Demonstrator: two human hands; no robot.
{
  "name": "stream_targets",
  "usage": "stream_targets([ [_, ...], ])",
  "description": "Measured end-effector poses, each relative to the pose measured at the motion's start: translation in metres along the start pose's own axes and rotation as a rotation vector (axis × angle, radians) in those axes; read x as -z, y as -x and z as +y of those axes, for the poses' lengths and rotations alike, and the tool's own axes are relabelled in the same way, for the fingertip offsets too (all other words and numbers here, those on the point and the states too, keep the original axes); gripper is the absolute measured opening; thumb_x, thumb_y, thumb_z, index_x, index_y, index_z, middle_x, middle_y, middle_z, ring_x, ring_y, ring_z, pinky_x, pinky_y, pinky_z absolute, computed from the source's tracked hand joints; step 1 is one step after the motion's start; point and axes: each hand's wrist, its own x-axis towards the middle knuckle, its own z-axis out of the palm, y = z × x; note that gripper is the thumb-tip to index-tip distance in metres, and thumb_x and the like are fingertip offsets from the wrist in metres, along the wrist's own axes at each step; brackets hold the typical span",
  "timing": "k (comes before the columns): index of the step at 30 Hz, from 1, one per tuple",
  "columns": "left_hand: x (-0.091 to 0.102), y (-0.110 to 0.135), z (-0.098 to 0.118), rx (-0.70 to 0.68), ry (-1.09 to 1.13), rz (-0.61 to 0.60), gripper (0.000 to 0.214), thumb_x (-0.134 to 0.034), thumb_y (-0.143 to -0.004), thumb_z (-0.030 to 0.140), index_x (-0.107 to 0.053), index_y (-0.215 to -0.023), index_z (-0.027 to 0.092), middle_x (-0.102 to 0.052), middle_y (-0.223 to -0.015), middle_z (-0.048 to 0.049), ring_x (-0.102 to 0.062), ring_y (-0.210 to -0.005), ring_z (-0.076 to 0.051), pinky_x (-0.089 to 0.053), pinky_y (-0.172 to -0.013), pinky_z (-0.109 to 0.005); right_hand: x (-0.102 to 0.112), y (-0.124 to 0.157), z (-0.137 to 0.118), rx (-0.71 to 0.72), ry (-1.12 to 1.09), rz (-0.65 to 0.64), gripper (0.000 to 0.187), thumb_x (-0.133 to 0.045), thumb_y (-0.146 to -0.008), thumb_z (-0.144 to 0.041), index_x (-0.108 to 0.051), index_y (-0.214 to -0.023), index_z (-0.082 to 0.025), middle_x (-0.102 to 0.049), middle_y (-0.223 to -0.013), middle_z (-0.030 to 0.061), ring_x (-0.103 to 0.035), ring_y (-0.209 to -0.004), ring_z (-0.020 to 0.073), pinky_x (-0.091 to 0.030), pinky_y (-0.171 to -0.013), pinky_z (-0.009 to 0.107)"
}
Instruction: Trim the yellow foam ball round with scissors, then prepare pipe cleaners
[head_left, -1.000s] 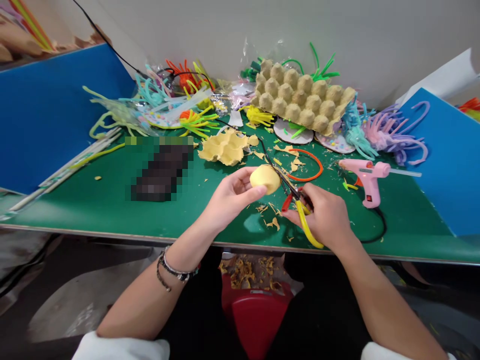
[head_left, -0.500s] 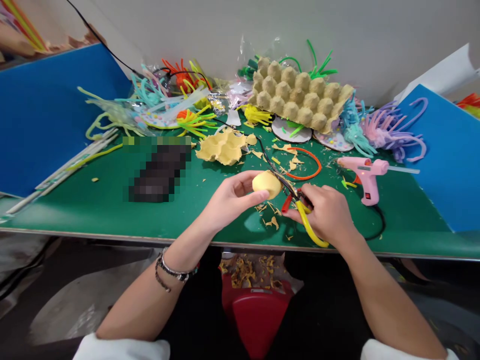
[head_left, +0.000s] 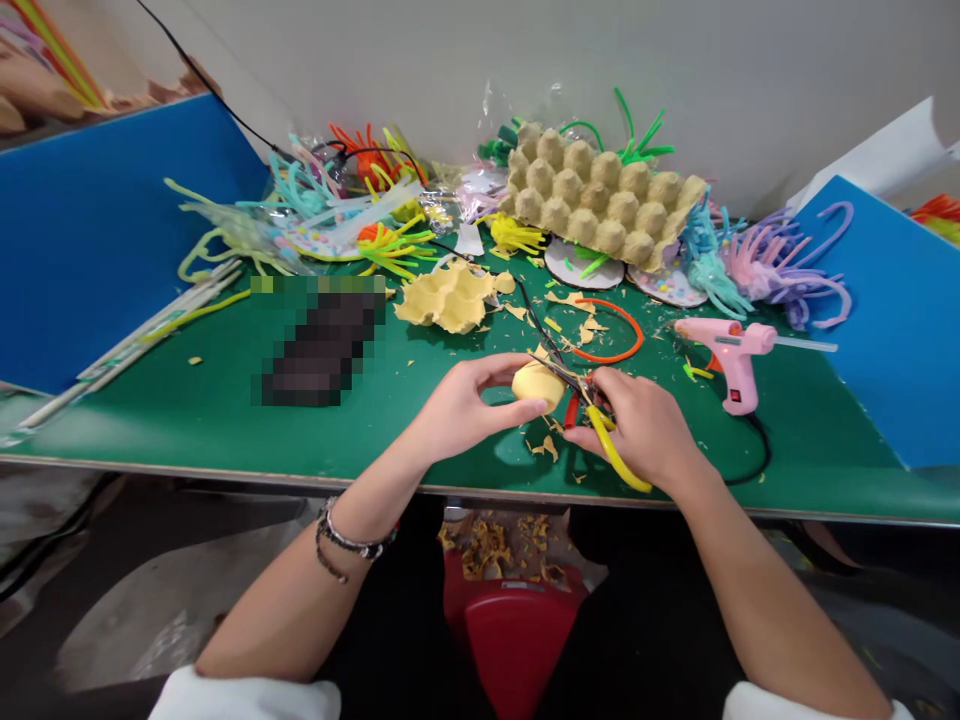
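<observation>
Between the thumb and fingers of my left hand [head_left: 476, 405] is a small yellow egg carton cup [head_left: 536, 386], held over the table's front part. My right hand [head_left: 641, 425] grips scissors [head_left: 616, 455] with yellow and red on the handles. Their dark blades lie against the cup's upper rim, where a thin strip of the carton stands away. Beyond my hands sits a torn yellow piece of egg carton [head_left: 448, 296]. Carton scraps [head_left: 549, 447] are strewn on the green table around and below the cup.
A pink glue gun [head_left: 731, 355] with its cord stands at the right. An orange pipe cleaner [head_left: 637, 325] curves behind my hands. At the back are a large egg tray [head_left: 600, 195] and pipe-cleaner bundles. Blue panels [head_left: 112, 230] flank the table. A red stool [head_left: 517, 630] holds scraps below.
The cup has tilted and shifted slightly right and down in my left hand. The scissor blades now lie across its rim, and a cut strip shows there. My right hand has barely moved.
</observation>
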Motion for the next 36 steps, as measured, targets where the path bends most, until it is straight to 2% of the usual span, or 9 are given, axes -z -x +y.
stream_targets([
  [4,0.001,-0.0001,-0.0004,-0.015,0.025,-0.024,0.044,-0.077,-0.068,0.037,-0.07,-0.104,0.012,-0.074,-0.109,-0.0116,-0.067,-0.101,-0.026,-0.052,-0.092,-0.036,0.0,0.0006,0.0012,0.03,0.009,0.036,0.053,-0.045,-0.078,-0.074,-0.048,-0.071,-0.022,-0.054,-0.062,0.0021,-0.044,-0.057,0.0169,-0.025,-0.057,0.027],
  [10,0.0013,-0.0008,-0.0012,0.042,0.124,-0.012,0.045,-0.078,-0.066,0.041,-0.07,-0.099,0.011,-0.074,-0.103,-0.0104,-0.067,-0.095,-0.023,-0.053,-0.084,-0.032,-0.0013,0.0023,0.0049,0.064,-0.011,0.105,0.057,-0.039,-0.079,-0.076,-0.044,-0.062,-0.022,-0.045,-0.054,-0.0004,-0.033,-0.052,0.0139,-0.023,-0.055,0.027],
  [17,0.0037,-0.0026,-0.0003,0.073,0.18,-0.032,0.038,-0.078,-0.064,0.044,-0.071,-0.087,0.014,-0.074,-0.083,-0.0046,-0.065,-0.075,-0.017,-0.052,-0.071,-0.027,-0.0027,0.0036,0.0074,0.076,-0.045,0.148,0.061,-0.037,-0.079,-0.078,-0.043,-0.056,-0.022,-0.044,-0.05,-0.0003,-0.035,-0.05,0.013,-0.022,-0.053,0.026],
  [24,0.0078,-0.004,-0.0022,0.047,0.166,-0.019,0.04,-0.077,-0.064,0.046,-0.071,-0.087,0.014,-0.073,-0.082,-0.0044,-0.063,-0.072,-0.017,-0.05,-0.068,-0.027,-0.0017,0.0029,0.0045,0.066,-0.046,0.194,0.062,-0.036,-0.081,-0.076,-0.046,-0.053,-0.022,-0.039,-0.046,-0.0007,-0.036,-0.048,0.0129,-0.021,-0.051,0.026],
  [31,0.0099,-0.0037,-0.0059,0.048,0.216,0.001,0.05,-0.079,-0.06,0.049,-0.07,-0.095,0.015,-0.073,-0.089,-0.0056,-0.064,-0.081,-0.019,-0.051,-0.073,-0.029,0.0037,0.0027,0.0019,-0.059,-0.312,0.197,0.057,-0.043,-0.077,-0.074,-0.034,-0.054,-0.022,-0.035,-0.046,-0.0049,-0.029,-0.046,0.0093,-0.023,-0.047,0.023],
  [36,0.005,-0.0043,-0.0084,0.046,0.394,0.093,0.055,-0.084,-0.057,0.039,-0.069,-0.104,0.016,-0.072,-0.104,-0.008,-0.066,-0.092,-0.02,-0.051,-0.084,-0.031,0.0033,0.0014,0.0015,-0.112,-0.363,0.176,0.052,-0.049,-0.073,-0.072,-0.033,-0.064,-0.024,-0.036,-0.05,-0.0071,-0.03,-0.047,0.0094,-0.024,-0.047,0.023],
])
